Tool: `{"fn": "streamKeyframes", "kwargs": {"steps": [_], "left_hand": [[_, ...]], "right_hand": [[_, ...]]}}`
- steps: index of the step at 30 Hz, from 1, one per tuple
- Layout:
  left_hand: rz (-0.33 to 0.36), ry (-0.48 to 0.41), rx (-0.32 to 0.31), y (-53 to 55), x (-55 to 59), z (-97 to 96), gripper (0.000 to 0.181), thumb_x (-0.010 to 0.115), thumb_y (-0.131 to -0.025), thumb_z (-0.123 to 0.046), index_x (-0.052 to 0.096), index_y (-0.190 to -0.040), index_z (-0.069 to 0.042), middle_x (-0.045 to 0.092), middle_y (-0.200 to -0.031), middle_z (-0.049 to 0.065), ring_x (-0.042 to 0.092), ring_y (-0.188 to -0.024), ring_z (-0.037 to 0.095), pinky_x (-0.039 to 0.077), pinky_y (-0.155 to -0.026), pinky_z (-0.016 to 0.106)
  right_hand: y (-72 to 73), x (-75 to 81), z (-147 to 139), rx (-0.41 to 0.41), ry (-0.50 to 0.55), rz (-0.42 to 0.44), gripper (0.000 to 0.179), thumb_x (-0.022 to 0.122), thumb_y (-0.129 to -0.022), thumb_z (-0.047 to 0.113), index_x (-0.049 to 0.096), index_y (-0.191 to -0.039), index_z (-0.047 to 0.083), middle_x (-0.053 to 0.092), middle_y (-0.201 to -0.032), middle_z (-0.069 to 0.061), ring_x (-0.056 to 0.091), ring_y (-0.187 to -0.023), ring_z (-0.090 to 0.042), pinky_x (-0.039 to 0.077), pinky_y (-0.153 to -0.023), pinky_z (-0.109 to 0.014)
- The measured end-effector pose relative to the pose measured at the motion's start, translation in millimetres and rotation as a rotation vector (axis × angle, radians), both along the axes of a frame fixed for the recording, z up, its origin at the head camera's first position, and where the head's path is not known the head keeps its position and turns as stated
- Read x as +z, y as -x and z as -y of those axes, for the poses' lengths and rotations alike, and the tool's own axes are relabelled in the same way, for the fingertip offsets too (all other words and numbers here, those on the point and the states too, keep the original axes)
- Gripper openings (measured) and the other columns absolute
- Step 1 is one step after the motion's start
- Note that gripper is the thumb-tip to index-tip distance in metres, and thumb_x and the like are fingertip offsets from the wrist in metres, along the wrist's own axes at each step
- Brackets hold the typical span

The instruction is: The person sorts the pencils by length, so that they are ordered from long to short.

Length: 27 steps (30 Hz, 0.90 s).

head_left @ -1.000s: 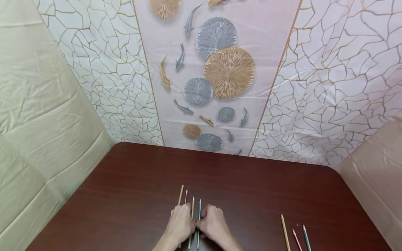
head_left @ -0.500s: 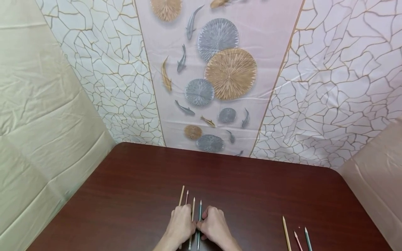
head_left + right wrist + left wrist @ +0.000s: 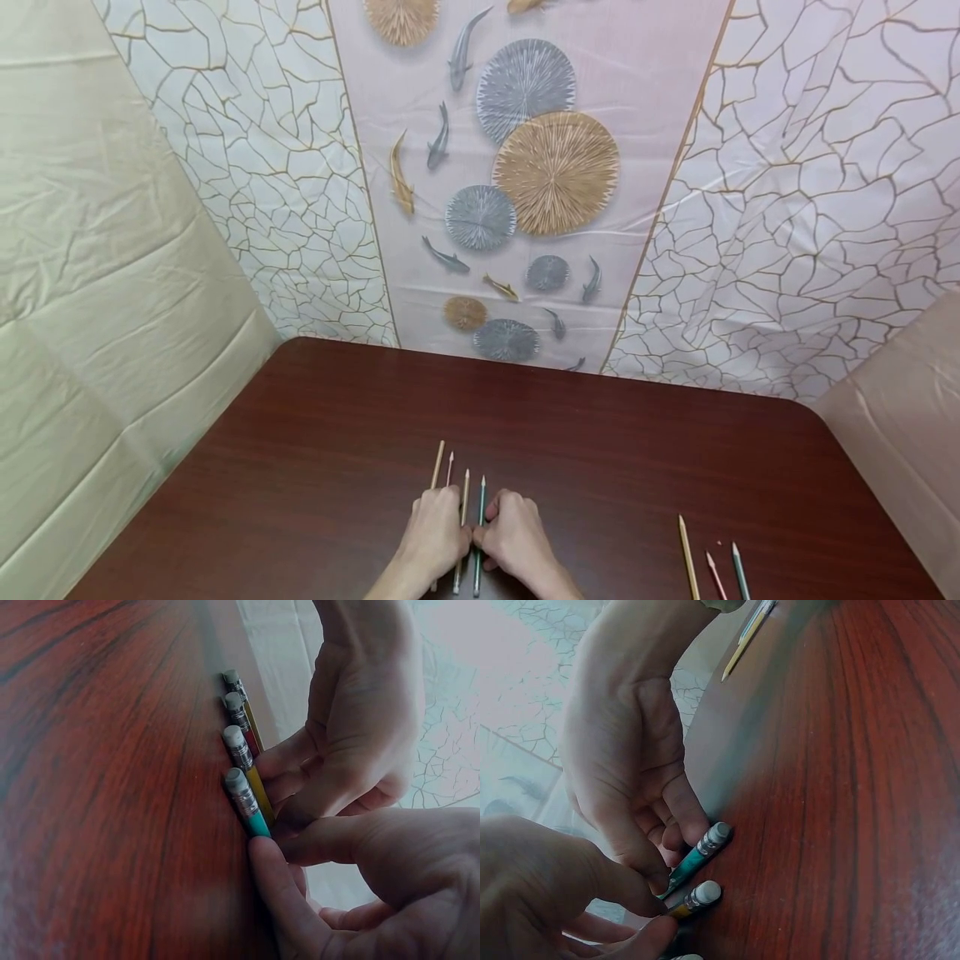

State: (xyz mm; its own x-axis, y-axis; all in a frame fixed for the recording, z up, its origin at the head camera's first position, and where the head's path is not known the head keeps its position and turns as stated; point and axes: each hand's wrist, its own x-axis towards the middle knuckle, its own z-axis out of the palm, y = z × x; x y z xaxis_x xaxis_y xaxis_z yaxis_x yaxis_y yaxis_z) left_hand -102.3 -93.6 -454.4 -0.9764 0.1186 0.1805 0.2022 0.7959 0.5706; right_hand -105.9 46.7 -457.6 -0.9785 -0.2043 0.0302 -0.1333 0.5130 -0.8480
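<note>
Several pencils lie side by side on the table, tips pointing away from me. My left hand [image 3: 433, 529] pinches a yellow pencil [image 3: 466, 490] between thumb and fingers. Just right of it, my right hand [image 3: 516, 533] pinches a green pencil [image 3: 482, 498]. The two thumbs meet closely between these pencils. A pink-red pencil [image 3: 450, 468] and another yellow pencil [image 3: 437, 467] run partly hidden beneath the left hand. In the right wrist view, the white eraser ends form a staggered row, the green pencil's eraser [image 3: 236, 778] nearest the right hand.
On the dark red-brown table [image 3: 337, 417], a second group lies at the right: a yellow pencil [image 3: 687, 554], a pink-red pencil [image 3: 716, 573] and a blue-green pencil [image 3: 740, 568]. A tiny pink speck [image 3: 719, 543] is near them. Patterned cloth [image 3: 487, 167] hangs behind the table.
The head view has shifted slightly. Both hands keep their hold, and the pencils stay in the same arrangement.
</note>
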Motion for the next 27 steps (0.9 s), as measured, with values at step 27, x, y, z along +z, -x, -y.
{"fn": "streamKeyframes", "kwargs": {"steps": [27], "left_hand": [[-0.071,-0.03,-0.031,-6.3,11.6,-8.9,0.015,0.075,-0.073,-0.003,0.063,-0.083,-0.002,0.055,-0.067,-0.002,0.056,-0.06,0.015,0.046,-0.049,0.032]], "right_hand": [[-5.5,15.3,-16,0.033,0.043,-0.014,0.019,0.074,-0.08,0.004,0.059,-0.088,-0.004,0.062,-0.064,0.002,0.06,-0.04,-0.01,0.053,-0.054,-0.027]]}}
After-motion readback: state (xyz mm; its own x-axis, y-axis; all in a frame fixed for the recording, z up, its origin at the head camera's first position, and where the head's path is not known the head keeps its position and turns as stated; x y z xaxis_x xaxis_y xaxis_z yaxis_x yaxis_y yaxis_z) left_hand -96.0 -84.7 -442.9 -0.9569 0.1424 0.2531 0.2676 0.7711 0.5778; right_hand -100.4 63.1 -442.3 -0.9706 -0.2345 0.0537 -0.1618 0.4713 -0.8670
